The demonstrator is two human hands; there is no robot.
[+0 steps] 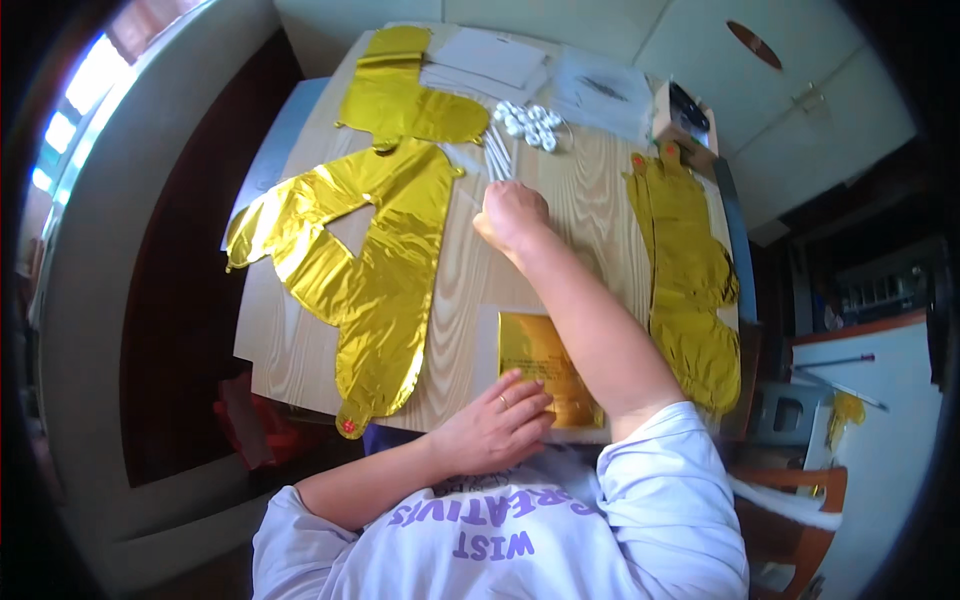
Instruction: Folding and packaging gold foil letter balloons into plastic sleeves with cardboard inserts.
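Note:
My right hand reaches over the middle of the table, its fingers curled closed at the near ends of several thin white straws. The fingertips are partly hidden behind the hand. Close to my body, my left hand wears a ring and has its fingers loosely stretched out. It lies by the left edge of a folded gold foil packet in a clear sleeve. Just beyond the straws sits a cluster of small white rolls.
Flat gold foil balloons spread over the table's left side, another behind them. A long gold balloon lies along the right edge. White sheets, a clear bag and a small box are at the back. A chair stands right.

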